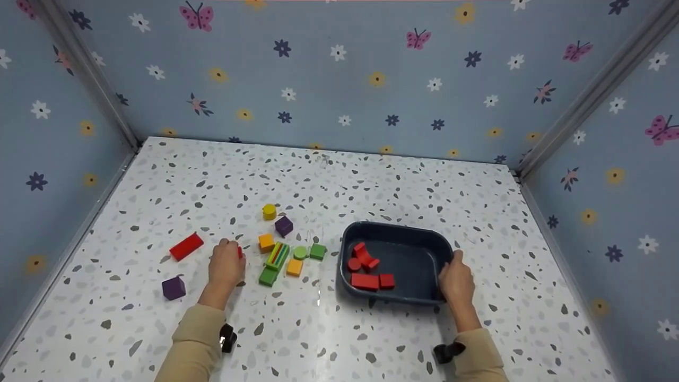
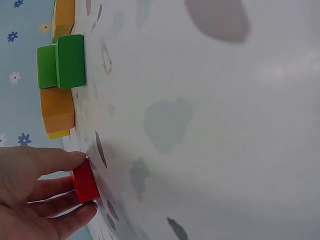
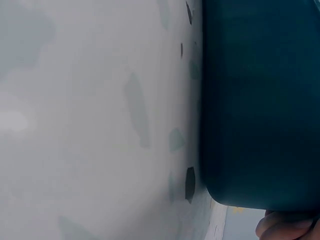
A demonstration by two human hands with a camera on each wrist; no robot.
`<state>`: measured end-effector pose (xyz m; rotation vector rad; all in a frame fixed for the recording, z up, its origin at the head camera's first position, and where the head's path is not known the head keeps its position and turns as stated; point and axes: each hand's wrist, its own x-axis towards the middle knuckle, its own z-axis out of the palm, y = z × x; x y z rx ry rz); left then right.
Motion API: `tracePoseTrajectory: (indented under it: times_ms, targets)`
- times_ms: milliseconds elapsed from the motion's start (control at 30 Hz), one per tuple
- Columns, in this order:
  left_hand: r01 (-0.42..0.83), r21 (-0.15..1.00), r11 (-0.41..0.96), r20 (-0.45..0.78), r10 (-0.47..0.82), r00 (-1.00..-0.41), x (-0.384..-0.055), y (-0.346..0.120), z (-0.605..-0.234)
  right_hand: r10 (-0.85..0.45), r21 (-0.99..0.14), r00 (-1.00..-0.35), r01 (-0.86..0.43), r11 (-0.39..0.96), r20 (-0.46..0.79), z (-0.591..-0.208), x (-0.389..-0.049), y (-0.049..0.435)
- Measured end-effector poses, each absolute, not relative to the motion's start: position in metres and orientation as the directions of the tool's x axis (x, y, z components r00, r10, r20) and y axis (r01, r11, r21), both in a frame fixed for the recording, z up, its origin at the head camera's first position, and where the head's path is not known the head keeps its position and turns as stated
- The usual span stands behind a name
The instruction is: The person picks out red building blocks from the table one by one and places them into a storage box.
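My left hand (image 1: 225, 268) pinches a small red block (image 2: 85, 181) between thumb and fingers, close over the speckled table. Only a sliver of that block shows past the fingers in the head view. On the right, my right hand (image 1: 457, 278) grips the right rim of a dark blue bin (image 1: 392, 302). Inside the bin, toward its left, lie a red curved block (image 1: 365, 256), a red round block (image 1: 354, 264), a red rectangular block (image 1: 365, 281) and a red cube (image 1: 386, 280). A longer red block (image 1: 186, 247) rests left of my left hand.
Between hand and bin sit green blocks (image 1: 268, 276), orange cubes (image 1: 294, 267), a striped block (image 1: 278, 255), a light green round block (image 1: 300, 252), a purple block (image 1: 284, 226) and a yellow round block (image 1: 269, 211). Another purple block (image 1: 173, 288) lies at left. Patterned walls (image 1: 339, 69) enclose the table.
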<state>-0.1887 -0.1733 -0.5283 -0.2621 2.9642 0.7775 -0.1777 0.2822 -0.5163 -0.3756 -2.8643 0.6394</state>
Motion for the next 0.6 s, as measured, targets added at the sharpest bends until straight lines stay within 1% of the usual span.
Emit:
tracePoseTrajectory:
  times_ms: [233, 433, 600]
  targets:
    - [-0.165, 0.499, 0.85, -0.048, -0.163, -0.985, -0.187, -0.171, -0.521, 0.281, -0.436, -0.951, 0.199, 0.878, 0.131, -0.517, -0.178, 0.282]
    - [-0.183, 0.533, 0.826, -0.049, -0.186, -0.981, -0.185, -0.163, -0.512, 0.293, -0.429, -0.948, 0.216, 0.877, 0.122, -0.517, -0.178, 0.282]
    - [-0.161, 0.555, 0.816, 0.003, -0.195, -0.981, -0.182, -0.152, -0.505, 0.299, -0.433, -0.948, 0.226, 0.873, 0.109, -0.516, -0.178, 0.282]
